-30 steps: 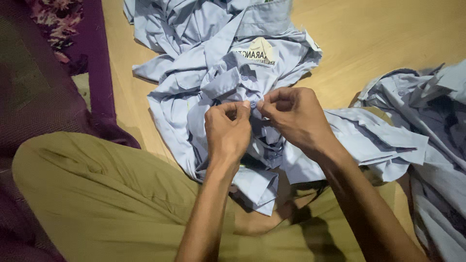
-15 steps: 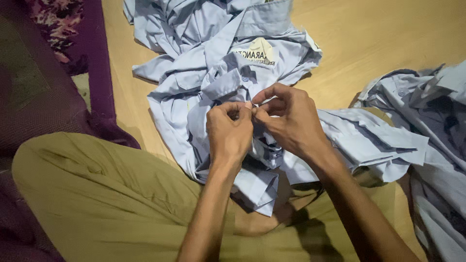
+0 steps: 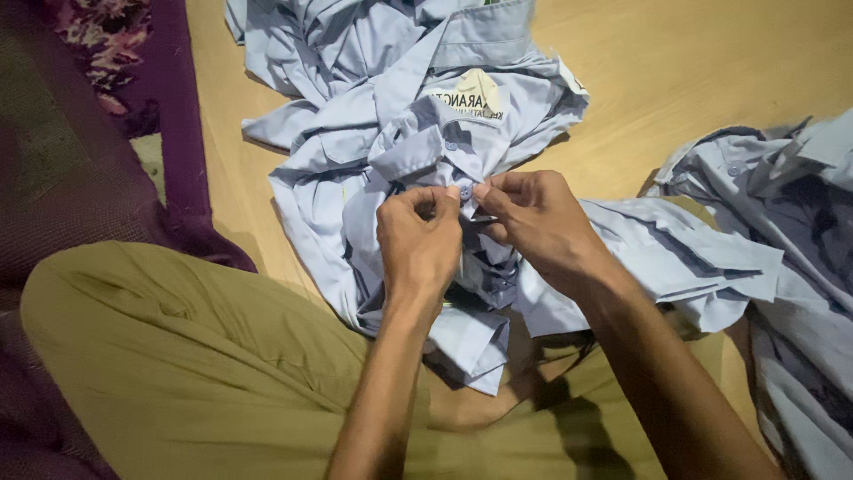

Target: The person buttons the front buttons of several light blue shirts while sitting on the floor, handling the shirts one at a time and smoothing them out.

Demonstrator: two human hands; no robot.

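A light blue collared shirt [image 3: 355, 169] lies crumpled on the wooden floor in front of me, with a pale printed label [image 3: 475, 93] at its collar. My left hand [image 3: 418, 240] pinches the shirt's front edge just below the collar. My right hand [image 3: 533, 222] pinches the same edge right beside it, fingertips almost touching. A small blue button [image 3: 464, 192] shows between the two thumbs. The cloth under my palms is hidden.
More light blue shirts are heaped at the right [image 3: 791, 231] and at the top [image 3: 355, 36]. My leg in olive trousers [image 3: 178, 356] fills the lower left. A purple floral cloth [image 3: 115, 71] lies at the left on the wooden floor [image 3: 711, 71].
My two hands have drawn closer together on the shirt's front edge and the fingertips have shifted slightly. The shirts on the floor have not moved.
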